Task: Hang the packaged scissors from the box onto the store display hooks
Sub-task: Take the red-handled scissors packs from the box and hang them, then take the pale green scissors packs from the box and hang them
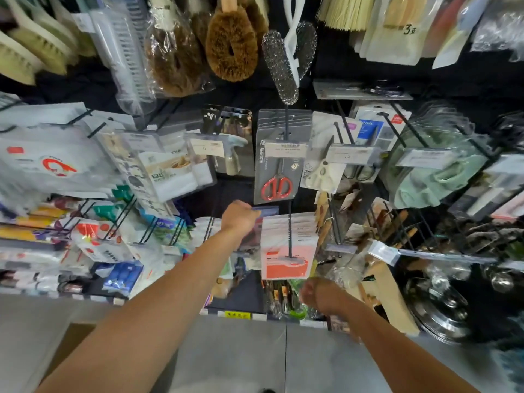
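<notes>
Several grey-carded packs of red-handled scissors (279, 168) hang on a black display hook (286, 123) at the centre of the rack. A pack of white-handled scissors (319, 173) hangs just right of them. My left hand (239, 219) is raised just below and left of the red scissors packs, fingers closed on the top edge of a dark package (265, 211); what it contains is blurred. My right hand (319, 296) is lower, a closed fist under a red-and-white pack (286, 251), with nothing visible in it. A corner of the cardboard box (75, 344) shows on the floor at lower left.
Brushes (231, 43) hang above. Bagged goods (56, 165) crowd the hooks on the left, and green items (431, 177) and steel ware (442, 313) sit on the right. Long black hooks (337, 222) jut outward. A grey floor (241, 358) lies below.
</notes>
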Action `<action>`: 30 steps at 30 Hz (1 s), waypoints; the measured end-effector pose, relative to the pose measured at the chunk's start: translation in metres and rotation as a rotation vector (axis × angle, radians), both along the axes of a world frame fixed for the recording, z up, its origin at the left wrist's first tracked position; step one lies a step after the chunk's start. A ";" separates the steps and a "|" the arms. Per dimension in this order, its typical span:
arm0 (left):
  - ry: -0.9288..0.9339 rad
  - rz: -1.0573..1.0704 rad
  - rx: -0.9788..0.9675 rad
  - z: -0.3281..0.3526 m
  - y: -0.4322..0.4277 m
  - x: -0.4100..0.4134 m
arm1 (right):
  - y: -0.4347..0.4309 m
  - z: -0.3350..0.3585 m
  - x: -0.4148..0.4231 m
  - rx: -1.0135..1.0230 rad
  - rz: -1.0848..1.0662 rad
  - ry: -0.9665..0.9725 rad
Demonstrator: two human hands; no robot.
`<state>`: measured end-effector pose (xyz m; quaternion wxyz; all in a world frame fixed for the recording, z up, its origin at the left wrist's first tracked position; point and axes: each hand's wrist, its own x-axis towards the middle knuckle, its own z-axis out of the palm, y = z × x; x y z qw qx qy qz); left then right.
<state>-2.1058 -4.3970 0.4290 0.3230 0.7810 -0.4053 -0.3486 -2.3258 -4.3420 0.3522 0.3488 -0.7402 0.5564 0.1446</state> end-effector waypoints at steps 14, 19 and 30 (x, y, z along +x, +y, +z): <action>-0.339 -0.471 0.503 -0.066 0.285 0.137 | 0.119 -0.011 0.151 0.006 0.387 0.000; -0.288 -0.284 0.615 -0.084 0.451 0.213 | 0.229 -0.017 0.241 0.015 0.614 0.058; -0.168 -0.073 0.703 -0.081 0.635 0.351 | 0.388 -0.046 0.402 0.153 0.681 -0.055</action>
